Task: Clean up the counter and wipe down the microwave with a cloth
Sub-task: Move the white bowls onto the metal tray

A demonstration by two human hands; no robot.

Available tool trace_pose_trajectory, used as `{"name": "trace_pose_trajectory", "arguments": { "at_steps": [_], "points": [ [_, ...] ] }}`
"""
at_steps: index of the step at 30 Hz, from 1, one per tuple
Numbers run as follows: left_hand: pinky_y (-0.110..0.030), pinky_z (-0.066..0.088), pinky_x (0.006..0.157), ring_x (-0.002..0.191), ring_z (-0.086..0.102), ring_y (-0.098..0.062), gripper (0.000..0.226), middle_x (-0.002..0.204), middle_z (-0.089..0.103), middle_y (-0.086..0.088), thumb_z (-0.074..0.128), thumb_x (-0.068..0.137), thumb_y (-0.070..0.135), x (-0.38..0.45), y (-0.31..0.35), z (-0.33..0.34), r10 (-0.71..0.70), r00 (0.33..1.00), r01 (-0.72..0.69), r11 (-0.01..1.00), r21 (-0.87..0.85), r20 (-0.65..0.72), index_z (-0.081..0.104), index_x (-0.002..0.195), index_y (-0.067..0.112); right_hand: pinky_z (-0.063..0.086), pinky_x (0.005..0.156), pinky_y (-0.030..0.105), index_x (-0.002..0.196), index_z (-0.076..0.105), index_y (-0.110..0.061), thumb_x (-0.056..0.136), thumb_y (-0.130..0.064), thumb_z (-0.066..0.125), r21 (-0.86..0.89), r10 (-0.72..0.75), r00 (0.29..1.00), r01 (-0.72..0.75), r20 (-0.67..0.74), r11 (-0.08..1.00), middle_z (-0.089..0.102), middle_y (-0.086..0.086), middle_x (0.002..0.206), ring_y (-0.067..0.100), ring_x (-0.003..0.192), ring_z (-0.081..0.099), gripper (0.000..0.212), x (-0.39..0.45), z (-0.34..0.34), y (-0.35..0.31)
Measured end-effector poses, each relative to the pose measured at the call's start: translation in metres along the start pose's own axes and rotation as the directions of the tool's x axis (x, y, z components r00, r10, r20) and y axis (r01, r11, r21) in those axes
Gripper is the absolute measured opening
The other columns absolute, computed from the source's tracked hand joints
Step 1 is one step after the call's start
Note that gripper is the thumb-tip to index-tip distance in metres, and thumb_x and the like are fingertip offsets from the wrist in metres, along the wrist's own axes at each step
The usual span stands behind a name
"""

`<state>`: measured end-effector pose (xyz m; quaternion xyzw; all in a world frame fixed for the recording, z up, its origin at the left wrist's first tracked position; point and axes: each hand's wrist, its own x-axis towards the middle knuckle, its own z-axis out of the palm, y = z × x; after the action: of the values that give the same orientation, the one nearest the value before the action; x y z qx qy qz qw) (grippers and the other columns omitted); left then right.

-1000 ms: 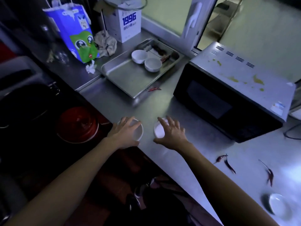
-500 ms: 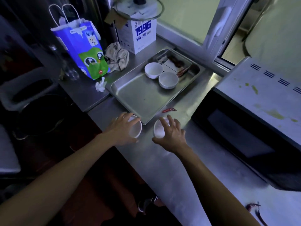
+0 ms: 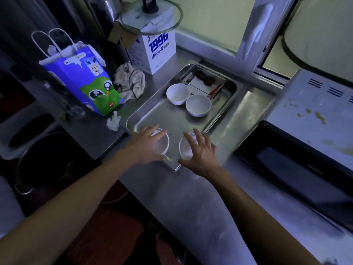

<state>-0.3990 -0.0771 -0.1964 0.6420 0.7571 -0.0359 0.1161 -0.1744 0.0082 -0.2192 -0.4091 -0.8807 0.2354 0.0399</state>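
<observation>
Where the box reads "1996", a cloth lies beside.

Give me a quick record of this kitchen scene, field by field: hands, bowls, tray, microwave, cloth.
left hand: grips a white bowl over the tray's near end
right hand: grips a second white bowl beside it
tray: steel, two more white bowls at its far end
microwave: door shut, greenish stains on top
cloth: crumpled beside the blue paper bag
</observation>
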Motion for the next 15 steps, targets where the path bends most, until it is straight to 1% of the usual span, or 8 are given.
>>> {"name": "trace_pose_trajectory", "arguments": {
  "at_steps": [2, 5, 7, 9, 11, 13, 15],
  "points": [
    [-0.057, 0.037, 0.105, 0.143, 0.024, -0.027, 0.100, 0.160, 0.022, 0.001, 0.065, 0.064, 0.074, 0.019, -0.015, 0.001, 0.020, 1.000, -0.020, 1.000, -0.001, 0.000, 0.029, 0.150, 0.036, 0.029, 0.110, 0.055, 0.153, 0.022, -0.039, 0.072, -0.058, 0.071, 0.000, 0.011, 1.000, -0.011, -0.005, 1.000, 0.010, 0.001, 0.164, 0.031, 0.147, 0.010, 0.097, 0.015, 0.002, -0.007],
    [-0.056, 0.040, 0.104, 0.144, 0.024, -0.026, 0.097, 0.160, 0.022, 0.001, 0.061, 0.064, 0.074, 0.050, -0.038, 0.008, 0.070, 0.997, -0.070, 0.998, 0.006, 0.012, 0.029, 0.148, 0.038, 0.029, 0.108, 0.053, 0.153, 0.025, -0.038, 0.072, -0.057, 0.072, 0.000, 0.017, 0.999, -0.017, -0.042, 1.000, 0.012, 0.000, 0.164, 0.030, 0.148, 0.011, 0.095, 0.038, 0.006, -0.016],
    [-0.056, 0.042, 0.102, 0.143, 0.024, -0.026, 0.090, 0.159, 0.022, 0.001, 0.062, 0.068, 0.070, 0.072, -0.054, 0.014, 0.122, 0.992, -0.122, 0.992, 0.012, 0.017, 0.030, 0.147, 0.039, 0.030, 0.106, 0.052, 0.152, 0.028, -0.037, 0.071, -0.056, 0.074, -0.001, 0.051, 0.995, -0.051, -0.083, 0.999, 0.015, 0.001, 0.164, 0.031, 0.148, 0.014, 0.095, 0.052, 0.013, -0.021],
    [-0.054, 0.039, 0.105, 0.143, 0.022, -0.027, 0.086, 0.159, 0.021, 0.000, 0.063, 0.073, 0.066, 0.091, -0.068, 0.021, 0.160, 0.986, -0.160, 0.987, 0.005, 0.040, 0.031, 0.147, 0.038, 0.031, 0.105, 0.053, 0.152, 0.029, -0.036, 0.069, -0.057, 0.073, -0.006, 0.109, 0.989, -0.110, -0.102, 0.994, 0.018, 0.002, 0.163, 0.033, 0.147, 0.017, 0.095, 0.065, 0.024, -0.025],
    [-0.054, 0.037, 0.107, 0.144, 0.022, -0.029, 0.087, 0.160, 0.021, -0.001, 0.062, 0.073, 0.066, 0.109, -0.080, 0.030, 0.188, 0.980, -0.189, 0.982, 0.008, 0.057, 0.030, 0.148, 0.037, 0.033, 0.104, 0.055, 0.151, 0.032, -0.035, 0.068, -0.058, 0.071, -0.024, 0.152, 0.984, -0.155, -0.093, 0.988, 0.022, 0.005, 0.162, 0.036, 0.146, 0.020, 0.094, 0.082, 0.036, -0.030],
    [-0.055, 0.038, 0.106, 0.144, 0.025, -0.032, 0.089, 0.161, 0.022, -0.004, 0.056, 0.070, 0.071, 0.123, -0.091, 0.038, 0.227, 0.972, -0.227, 0.974, 0.006, 0.057, 0.031, 0.148, 0.037, 0.036, 0.103, 0.057, 0.150, 0.033, -0.034, 0.069, -0.058, 0.071, -0.065, 0.175, 0.982, -0.180, -0.071, 0.982, 0.025, 0.007, 0.161, 0.038, 0.145, 0.023, 0.093, 0.098, 0.048, -0.035],
    [-0.056, 0.040, 0.103, 0.143, 0.029, -0.034, 0.087, 0.160, 0.026, -0.006, 0.052, 0.070, 0.072, 0.138, -0.102, 0.047, 0.270, 0.961, -0.271, 0.963, 0.002, 0.050, 0.035, 0.147, 0.035, 0.034, 0.103, 0.056, 0.151, 0.031, -0.035, 0.071, -0.059, 0.070, -0.104, 0.221, 0.975, -0.224, -0.040, 0.969, 0.022, 0.006, 0.162, 0.038, 0.146, 0.020, 0.092, 0.113, 0.056, -0.039]
  ]
}}
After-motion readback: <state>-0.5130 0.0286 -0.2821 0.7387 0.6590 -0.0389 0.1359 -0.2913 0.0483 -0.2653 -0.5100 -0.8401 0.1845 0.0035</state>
